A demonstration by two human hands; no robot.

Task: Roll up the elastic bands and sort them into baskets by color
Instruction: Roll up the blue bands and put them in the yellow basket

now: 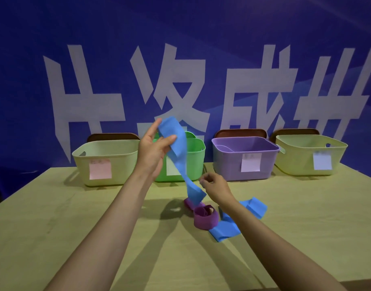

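The wooden table [54, 206] carries a row of baskets. In front of the green basket [196, 156], the raised left hand [151, 152] pinches the top of a blue elastic band [179, 150] — its length hangs slanting down-right toward the tabletop. The right hand [217, 186], fingers curled, sits just beside the lower end — contact unclear. A rolled purple band [205, 219] lies below.

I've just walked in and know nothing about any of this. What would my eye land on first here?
The bright blue band dangling from the raised left hand, in front of the green basket. Behind, huge white characters fill the blue wall. Nearer, a rolled purple band lies on the table beside a loose blue strip.
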